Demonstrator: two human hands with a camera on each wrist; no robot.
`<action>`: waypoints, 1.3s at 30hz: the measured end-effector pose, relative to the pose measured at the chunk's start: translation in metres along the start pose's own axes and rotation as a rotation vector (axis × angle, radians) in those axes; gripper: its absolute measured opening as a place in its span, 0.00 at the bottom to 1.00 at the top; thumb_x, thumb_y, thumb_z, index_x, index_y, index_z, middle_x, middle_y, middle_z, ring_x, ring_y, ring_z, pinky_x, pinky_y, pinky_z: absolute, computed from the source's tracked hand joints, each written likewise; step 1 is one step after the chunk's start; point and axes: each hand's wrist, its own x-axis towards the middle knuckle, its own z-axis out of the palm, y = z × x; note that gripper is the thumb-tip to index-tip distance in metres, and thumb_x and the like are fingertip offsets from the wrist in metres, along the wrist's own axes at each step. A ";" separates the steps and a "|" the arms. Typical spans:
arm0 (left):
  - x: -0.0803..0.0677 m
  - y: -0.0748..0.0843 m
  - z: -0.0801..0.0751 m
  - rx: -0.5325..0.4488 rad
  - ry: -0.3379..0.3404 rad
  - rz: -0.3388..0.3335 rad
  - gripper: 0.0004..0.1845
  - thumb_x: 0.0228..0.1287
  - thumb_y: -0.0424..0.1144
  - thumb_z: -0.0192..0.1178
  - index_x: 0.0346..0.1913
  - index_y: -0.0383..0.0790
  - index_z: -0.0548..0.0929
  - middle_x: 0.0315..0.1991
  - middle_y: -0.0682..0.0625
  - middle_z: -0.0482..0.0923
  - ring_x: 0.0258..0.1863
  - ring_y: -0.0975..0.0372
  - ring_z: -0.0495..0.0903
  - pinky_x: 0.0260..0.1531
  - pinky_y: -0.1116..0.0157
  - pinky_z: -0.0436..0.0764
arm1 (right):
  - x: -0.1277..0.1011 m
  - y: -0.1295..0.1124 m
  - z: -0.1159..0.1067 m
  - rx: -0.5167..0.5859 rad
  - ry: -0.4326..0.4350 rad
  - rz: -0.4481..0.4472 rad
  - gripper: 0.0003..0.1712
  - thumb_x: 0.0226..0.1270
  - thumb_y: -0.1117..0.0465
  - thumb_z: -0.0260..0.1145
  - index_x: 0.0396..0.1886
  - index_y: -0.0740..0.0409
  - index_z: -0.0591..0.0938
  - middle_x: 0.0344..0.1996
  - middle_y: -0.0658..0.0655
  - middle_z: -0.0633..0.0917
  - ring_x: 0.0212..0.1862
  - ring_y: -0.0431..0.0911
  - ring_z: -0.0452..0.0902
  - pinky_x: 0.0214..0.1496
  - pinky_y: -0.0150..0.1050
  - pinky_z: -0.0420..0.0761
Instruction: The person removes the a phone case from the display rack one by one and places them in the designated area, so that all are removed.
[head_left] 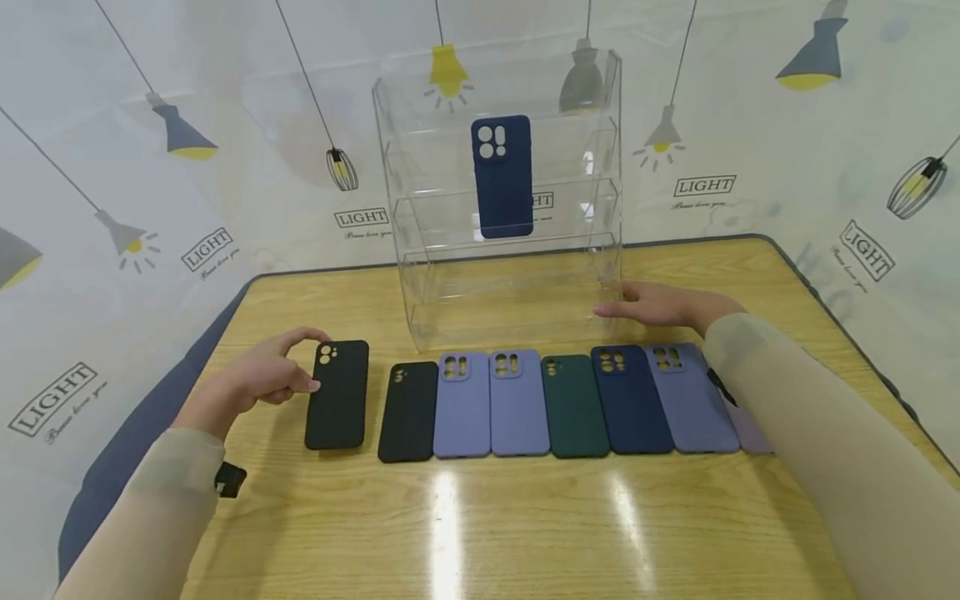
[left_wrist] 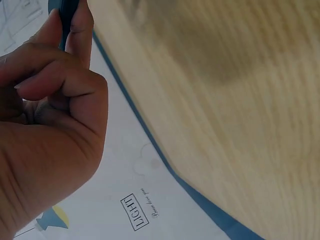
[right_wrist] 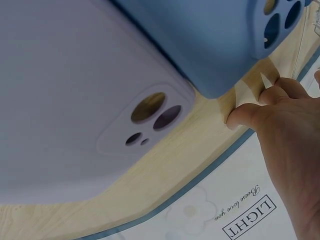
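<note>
My left hand point(head_left: 272, 372) pinches a black phone case point(head_left: 337, 400) by its left edge, holding it tilted up over the table. In the left wrist view, the case's dark edge point(left_wrist: 68, 20) sits between thumb and finger. At the lower right side of a clear tiered display stand point(head_left: 405, 275), my right hand point(head_left: 660, 305) has its thumb stretched toward the stand. A navy phone case point(head_left: 505, 187) stands upright on the stand. Also in the right wrist view, the right hand point(right_wrist: 290, 117) shows loosely bent fingers beyond the cases.
A row on the table point(head_left: 360, 525) holds a black case point(head_left: 408, 412), purple cases point(head_left: 461, 417), a green case point(head_left: 577, 408), a navy case point(head_left: 636, 408) and, partly under the right sleeve, a pale mauve case point(head_left: 752, 433). A lamp-print cloth point(head_left: 285, 217) hangs around the table.
</note>
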 end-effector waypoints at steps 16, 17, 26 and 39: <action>0.017 -0.018 0.021 0.051 -0.046 -0.041 0.40 0.72 0.28 0.64 0.83 0.41 0.61 0.14 0.56 0.64 0.13 0.65 0.57 0.17 0.67 0.62 | -0.001 0.001 0.004 0.023 -0.003 -0.006 0.60 0.73 0.19 0.50 0.90 0.42 0.41 0.86 0.72 0.48 0.85 0.73 0.43 0.82 0.76 0.53; 0.017 -0.017 0.021 0.062 -0.043 -0.037 0.40 0.72 0.29 0.64 0.83 0.41 0.61 0.14 0.56 0.64 0.13 0.65 0.57 0.17 0.66 0.62 | 0.000 0.001 0.004 0.023 -0.002 -0.006 0.60 0.73 0.19 0.50 0.90 0.42 0.40 0.86 0.72 0.48 0.85 0.73 0.43 0.82 0.76 0.53; 0.020 -0.012 0.025 0.106 -0.054 -0.029 0.41 0.72 0.33 0.66 0.84 0.41 0.61 0.13 0.57 0.60 0.14 0.64 0.54 0.19 0.65 0.62 | -0.001 0.000 0.004 0.036 0.002 -0.014 0.58 0.73 0.19 0.50 0.90 0.39 0.40 0.87 0.71 0.47 0.86 0.72 0.42 0.82 0.76 0.52; 0.022 -0.010 0.027 0.203 -0.013 -0.042 0.42 0.73 0.39 0.69 0.84 0.42 0.63 0.21 0.59 0.77 0.14 0.65 0.52 0.20 0.65 0.65 | 0.001 0.004 0.004 0.037 0.015 -0.023 0.59 0.74 0.20 0.50 0.90 0.42 0.41 0.86 0.72 0.48 0.85 0.72 0.44 0.82 0.75 0.54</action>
